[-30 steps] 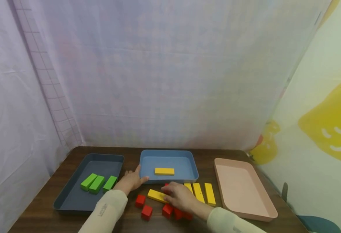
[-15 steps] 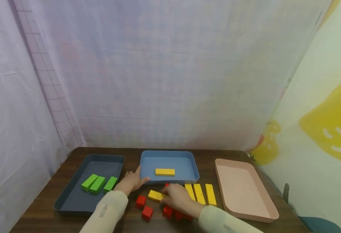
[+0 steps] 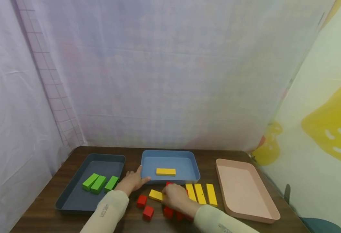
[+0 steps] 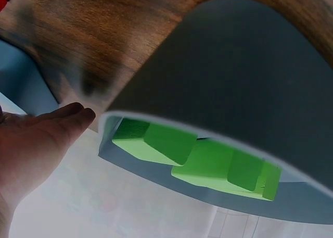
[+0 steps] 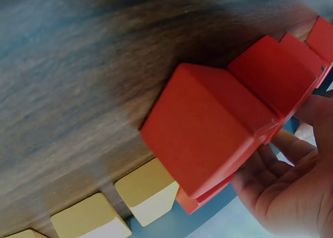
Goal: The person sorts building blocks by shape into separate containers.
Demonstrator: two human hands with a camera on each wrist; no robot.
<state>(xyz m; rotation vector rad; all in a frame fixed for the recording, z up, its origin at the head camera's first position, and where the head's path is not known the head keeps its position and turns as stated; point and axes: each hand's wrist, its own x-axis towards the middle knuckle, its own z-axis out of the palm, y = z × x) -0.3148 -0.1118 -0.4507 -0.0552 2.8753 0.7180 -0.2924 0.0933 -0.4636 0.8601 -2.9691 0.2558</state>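
Left hand: fingers and thumb spread apart at the near-left corner of the blue tray. Right hand: fingers bent downward at the right end of a flat, oblong yellow block; cannot tell whether they pinch it, as the fingertips are partly hidden. Block lies slightly slanted on the table, just on the near side of the blue tray. Red cubes sit close by, some partly under the right hand. Three yellow blocks stand in a row to its right. Strips of wood-grain tabletop separate the blue tray from the dark tray, left, and the pink tray, right.
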